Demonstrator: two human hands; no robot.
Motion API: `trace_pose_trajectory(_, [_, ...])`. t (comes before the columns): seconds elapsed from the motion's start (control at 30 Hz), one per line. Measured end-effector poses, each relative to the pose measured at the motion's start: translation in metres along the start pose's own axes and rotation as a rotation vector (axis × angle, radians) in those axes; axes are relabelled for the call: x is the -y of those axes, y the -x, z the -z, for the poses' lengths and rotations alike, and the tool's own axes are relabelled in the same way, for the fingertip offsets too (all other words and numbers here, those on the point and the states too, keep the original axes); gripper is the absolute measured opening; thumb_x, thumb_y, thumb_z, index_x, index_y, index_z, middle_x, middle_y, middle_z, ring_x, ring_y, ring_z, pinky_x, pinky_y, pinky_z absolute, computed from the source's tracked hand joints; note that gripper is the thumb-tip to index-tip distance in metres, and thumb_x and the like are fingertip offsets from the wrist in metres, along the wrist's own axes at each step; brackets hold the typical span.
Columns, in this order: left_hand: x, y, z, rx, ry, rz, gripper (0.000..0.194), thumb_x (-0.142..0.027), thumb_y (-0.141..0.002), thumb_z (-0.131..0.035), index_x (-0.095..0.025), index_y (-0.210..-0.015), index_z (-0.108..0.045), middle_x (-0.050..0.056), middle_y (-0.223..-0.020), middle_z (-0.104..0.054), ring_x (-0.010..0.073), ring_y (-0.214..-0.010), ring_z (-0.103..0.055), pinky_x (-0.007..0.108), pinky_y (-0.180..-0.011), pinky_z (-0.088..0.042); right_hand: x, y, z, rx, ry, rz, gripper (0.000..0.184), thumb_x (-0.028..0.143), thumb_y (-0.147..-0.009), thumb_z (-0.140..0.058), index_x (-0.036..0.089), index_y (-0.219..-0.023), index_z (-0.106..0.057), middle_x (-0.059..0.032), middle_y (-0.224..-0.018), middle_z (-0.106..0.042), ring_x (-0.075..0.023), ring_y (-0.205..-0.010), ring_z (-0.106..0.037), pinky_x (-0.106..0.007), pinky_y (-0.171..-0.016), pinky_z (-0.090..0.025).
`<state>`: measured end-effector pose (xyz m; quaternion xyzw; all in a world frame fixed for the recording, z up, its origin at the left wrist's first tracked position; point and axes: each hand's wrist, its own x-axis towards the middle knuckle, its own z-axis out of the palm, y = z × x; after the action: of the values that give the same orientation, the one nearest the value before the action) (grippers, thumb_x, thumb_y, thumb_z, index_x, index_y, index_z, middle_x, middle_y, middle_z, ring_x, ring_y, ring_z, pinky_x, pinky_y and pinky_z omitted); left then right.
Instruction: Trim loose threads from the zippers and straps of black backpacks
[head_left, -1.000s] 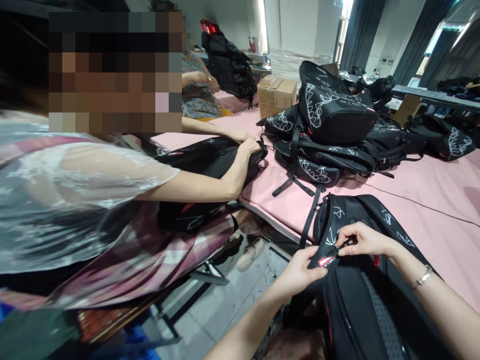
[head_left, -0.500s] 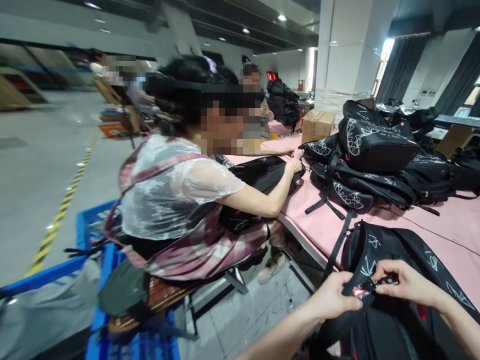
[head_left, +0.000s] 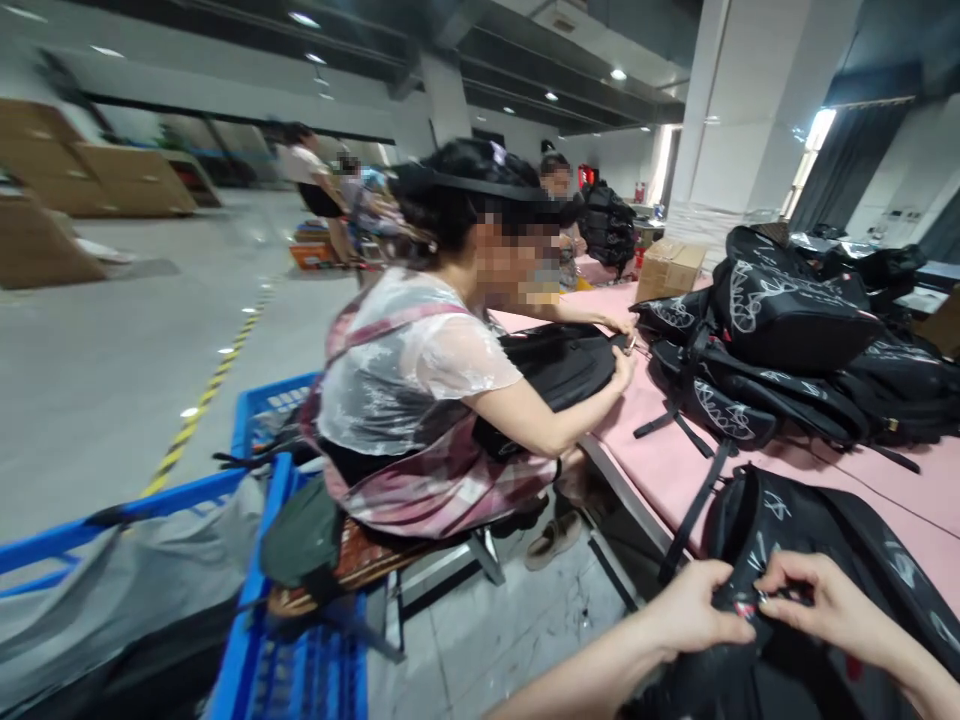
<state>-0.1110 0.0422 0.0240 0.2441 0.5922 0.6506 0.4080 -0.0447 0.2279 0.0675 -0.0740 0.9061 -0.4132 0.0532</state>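
A black backpack [head_left: 840, 530] with white line drawings lies in front of me at the table's edge. My left hand [head_left: 697, 605] pinches its fabric beside a small red-and-white label [head_left: 744, 609], thumb on top. Close against that label, my right hand [head_left: 814, 595] is closed on a small dark item with a shiny tip; its kind is too small to make out. Both hands nearly touch at the label. The backpack's lower part is partly covered by my forearms.
A co-worker [head_left: 442, 360] sits at my left, hands on another black backpack [head_left: 562, 365]. More backpacks [head_left: 802, 320] are piled on the pink tabletop [head_left: 637, 450], near a cardboard box [head_left: 670, 268]. Blue crates [head_left: 247, 600] stand on the floor at left.
The view has swung left, so everything sits further right and slightly lower. My hands keep their grip at the label, and my right fingers have curled in slightly.
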Motion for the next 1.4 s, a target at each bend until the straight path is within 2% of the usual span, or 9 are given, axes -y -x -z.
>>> trace_pose_trajectory(0.17, [-0.011,0.002,0.003,0.010,0.259,0.026,0.038,-0.029,-0.061,-0.073,-0.013,-0.095,-0.063,0.002,-0.078,-0.066,0.0134,-0.064,-0.059,0.025,-0.064,-0.047,-0.004,0.005,-0.001,-0.483,-0.195,-0.034,0.020,0.038,-0.076,-0.064,0.019,-0.082,-0.063,-0.0041,-0.081,-0.063,-0.0196,-0.075,-0.058,-0.030,-0.069,-0.045])
trace_pose_trajectory(0.27, [-0.006,-0.006,0.008,-0.076,0.330,0.124,0.034,-0.035,-0.064,-0.071,-0.011,-0.086,-0.064,0.002,-0.066,-0.065,0.0121,-0.053,-0.059,0.022,-0.053,-0.048,-0.024,0.014,-0.004,-0.656,-0.051,0.003,0.019,0.036,-0.075,-0.066,0.021,-0.087,-0.066,-0.0060,-0.090,-0.063,-0.0221,-0.087,-0.058,-0.036,-0.080,-0.044])
trace_pose_trajectory(0.5, [0.003,-0.017,0.017,-0.130,0.383,0.162,0.030,-0.038,-0.065,-0.069,-0.010,-0.069,-0.061,0.001,-0.050,-0.057,0.0109,-0.040,-0.054,0.020,-0.038,-0.042,-0.035,0.031,-0.018,-0.699,0.021,0.040,0.015,0.031,-0.080,-0.061,0.024,-0.092,-0.066,-0.0058,-0.093,-0.061,-0.0214,-0.091,-0.056,-0.036,-0.081,-0.045])
trace_pose_trajectory(0.63, [-0.011,-0.021,0.032,-0.216,0.373,0.075,0.035,-0.040,-0.068,-0.066,-0.010,-0.085,-0.062,0.000,-0.058,-0.059,0.0064,-0.039,-0.048,0.018,-0.037,-0.040,-0.038,0.031,-0.022,-0.745,-0.017,-0.080,0.016,0.032,-0.078,-0.061,0.023,-0.091,-0.064,-0.0048,-0.094,-0.062,-0.0209,-0.091,-0.057,-0.035,-0.083,-0.044])
trace_pose_trajectory(0.83, [0.004,-0.034,0.054,-0.195,-0.229,-0.309,0.072,-0.027,-0.063,-0.072,-0.022,-0.127,-0.039,0.003,-0.101,-0.061,0.0163,-0.086,-0.060,0.028,-0.075,-0.049,-0.071,0.052,-0.047,-0.879,-0.059,-0.353,0.024,0.038,-0.078,-0.057,0.018,-0.091,-0.061,-0.0063,-0.088,-0.062,-0.0213,-0.082,-0.059,-0.034,-0.075,-0.048])
trace_pose_trajectory(1.0, [0.052,-0.045,0.041,-0.345,-0.979,-0.433,0.027,-0.020,-0.073,-0.060,-0.022,-0.101,-0.060,0.008,-0.115,-0.052,0.0248,-0.108,-0.047,0.040,-0.092,-0.037,-0.075,0.068,-0.071,-0.867,-0.037,-0.446,0.023,0.037,-0.076,-0.058,0.019,-0.089,-0.063,-0.0056,-0.086,-0.062,-0.0213,-0.078,-0.058,-0.034,-0.071,-0.047])
trace_pose_trajectory(1.1, [0.066,-0.050,0.029,-0.397,-1.078,-0.357,0.020,-0.016,-0.081,-0.047,-0.020,-0.085,-0.065,0.008,-0.095,-0.058,0.0244,-0.096,-0.051,0.039,-0.084,-0.039,-0.070,0.071,-0.076,-0.850,-0.019,-0.462,0.022,0.037,-0.075,-0.059,0.020,-0.088,-0.063,-0.0054,-0.086,-0.062,-0.0216,-0.079,-0.058,-0.034,-0.071,-0.047])
trace_pose_trajectory(1.2, [0.065,-0.054,0.021,-0.400,-1.122,-0.298,0.031,-0.014,-0.084,-0.038,-0.021,-0.101,-0.063,0.008,-0.089,-0.057,0.0214,-0.084,-0.054,0.033,-0.073,-0.042,-0.065,0.077,-0.078,-0.846,-0.014,-0.467,0.022,0.037,-0.076,-0.059,0.020,-0.089,-0.063,-0.0057,-0.087,-0.062,-0.0220,-0.080,-0.057,-0.034,-0.072,-0.046])
trace_pose_trajectory(1.4, [0.064,-0.041,0.000,-0.167,-1.113,-0.340,0.064,-0.001,-0.073,-0.034,-0.015,-0.134,-0.034,0.014,-0.133,-0.043,0.0225,-0.115,-0.046,0.034,-0.090,-0.041,-0.058,0.096,-0.093,-0.888,-0.067,-0.481,0.023,0.037,-0.079,-0.057,0.019,-0.091,-0.063,-0.0073,-0.090,-0.062,-0.0222,-0.082,-0.057,-0.034,-0.071,-0.047])
